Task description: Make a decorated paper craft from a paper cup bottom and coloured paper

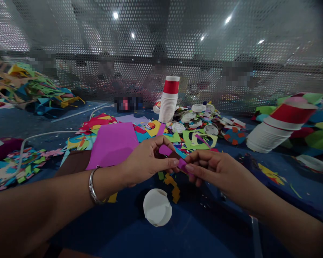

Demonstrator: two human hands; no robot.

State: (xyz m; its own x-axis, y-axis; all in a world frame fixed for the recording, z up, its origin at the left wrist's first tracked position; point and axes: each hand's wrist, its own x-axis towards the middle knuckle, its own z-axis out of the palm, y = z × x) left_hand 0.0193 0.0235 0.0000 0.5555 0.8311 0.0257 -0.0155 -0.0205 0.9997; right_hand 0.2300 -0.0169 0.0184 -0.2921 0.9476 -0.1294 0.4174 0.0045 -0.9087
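My left hand (146,161) and my right hand (212,168) meet above the blue table, both pinched on a small purple paper piece (182,163). A strip of the same purple paper (165,149) shows behind my left fingers. My left wrist wears a silver bangle (93,186). Below the hands an upturned white paper cup (157,207) lies on the table. A large purple paper sheet (113,145) lies just left of my left hand.
Stacks of red-rimmed white paper cups stand at the back centre (169,99) and lean at the right (280,123). Coloured paper scraps (196,138), cup lids (193,116) and a scrap heap (32,89) litter the table. A perforated metal screen (161,43) closes the far side.
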